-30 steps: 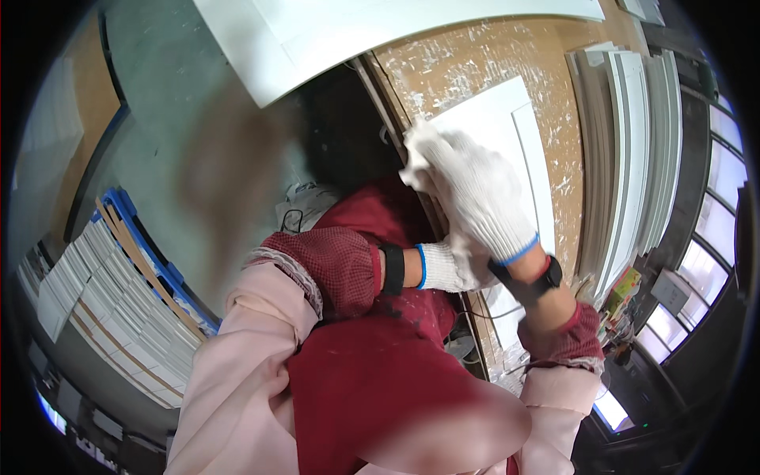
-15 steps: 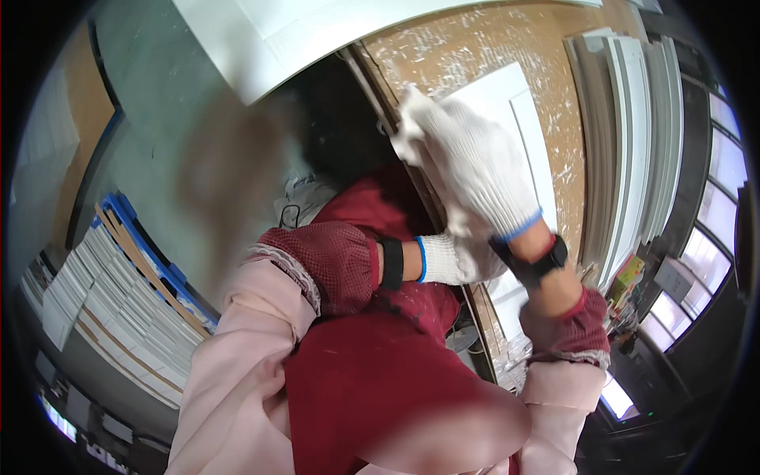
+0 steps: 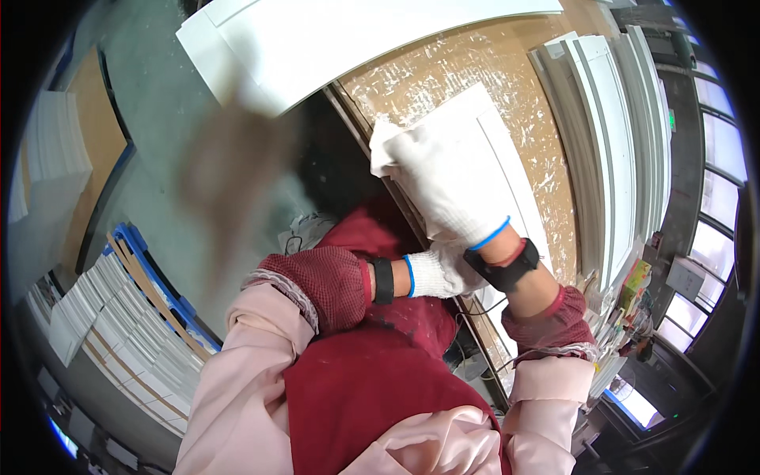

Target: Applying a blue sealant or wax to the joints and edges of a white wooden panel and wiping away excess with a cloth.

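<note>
A white panel (image 3: 500, 154) with a grooved line along its far side lies on a scuffed brown worktable (image 3: 558, 214). My right hand (image 3: 443, 186), in a white knit glove, is closed over the panel's left edge, on a crumpled white piece (image 3: 383, 146) that looks like cloth. Nearer to me, my left hand (image 3: 443, 271), also gloved, rests at the panel's near part, beside my right wrist. Its fingers are hidden, so its grip does not show.
A larger white panel (image 3: 317, 47) spans the far end, overhanging the table's left edge. Several panels stand stacked (image 3: 606, 150) along the table's right. More white boards (image 3: 131, 340) sit by a blue rack at the left. A blurred brown shape (image 3: 233, 174) covers part of the left floor.
My right hand, still closed on the white piece, appears slightly lower and farther left. My left hand stays near the same place. The whole view has shifted slightly.
</note>
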Motion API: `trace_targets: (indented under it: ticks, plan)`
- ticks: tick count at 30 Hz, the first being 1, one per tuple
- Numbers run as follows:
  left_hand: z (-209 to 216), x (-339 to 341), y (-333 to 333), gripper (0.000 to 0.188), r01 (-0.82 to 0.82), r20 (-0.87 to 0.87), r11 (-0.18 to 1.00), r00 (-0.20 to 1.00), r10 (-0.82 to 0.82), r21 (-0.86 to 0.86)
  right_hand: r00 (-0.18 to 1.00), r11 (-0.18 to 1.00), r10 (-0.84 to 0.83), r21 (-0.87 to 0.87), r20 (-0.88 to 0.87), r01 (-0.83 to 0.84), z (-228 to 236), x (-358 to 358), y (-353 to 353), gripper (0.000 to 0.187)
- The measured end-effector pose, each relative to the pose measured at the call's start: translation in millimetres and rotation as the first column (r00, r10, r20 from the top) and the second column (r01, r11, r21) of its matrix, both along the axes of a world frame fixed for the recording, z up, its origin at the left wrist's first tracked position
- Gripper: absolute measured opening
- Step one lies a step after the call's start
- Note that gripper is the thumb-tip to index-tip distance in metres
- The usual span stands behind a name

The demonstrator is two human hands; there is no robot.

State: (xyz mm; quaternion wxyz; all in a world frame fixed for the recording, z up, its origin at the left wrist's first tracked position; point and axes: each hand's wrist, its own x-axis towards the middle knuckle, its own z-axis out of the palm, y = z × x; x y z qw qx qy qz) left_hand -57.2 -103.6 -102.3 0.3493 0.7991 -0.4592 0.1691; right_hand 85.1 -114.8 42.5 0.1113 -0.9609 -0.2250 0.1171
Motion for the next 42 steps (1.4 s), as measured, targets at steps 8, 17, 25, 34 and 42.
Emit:
trace_targets:
  ticks: [8,17,25,34,42]
  plan:
    - [27.0,18.9,0.1,0.039,0.490,-0.823,0.866,0.449,-0.348,-0.099,0.987,0.977,-0.150,-0.160,-0.055,0.140,13.5,29.2,-8.3,0.033]
    - [51.7,34.5,9.8,0.022,0.374,-0.345,0.925,0.879,-0.331,0.067,0.970,0.935,-0.243,-0.266,0.002,0.235,-17.9,49.8,-53.9,0.020]
    - [61.4,46.2,19.6,0.040,0.424,-0.154,0.905,0.894,-0.421,-0.013,0.786,0.676,-0.567,-0.407,0.244,0.614,-4.8,38.5,-152.9,0.022]
    - [76.1,53.8,22.1,0.060,0.465,-0.172,0.879,0.880,-0.443,0.112,0.668,0.654,-0.660,-0.174,0.343,0.736,24.0,-75.8,-249.8,0.016]
    - [86.4,54.9,17.7,0.062,0.430,-0.152,0.899,0.897,-0.415,0.082,0.665,0.686,-0.661,-0.081,0.348,0.723,20.9,-118.6,-247.9,0.018]
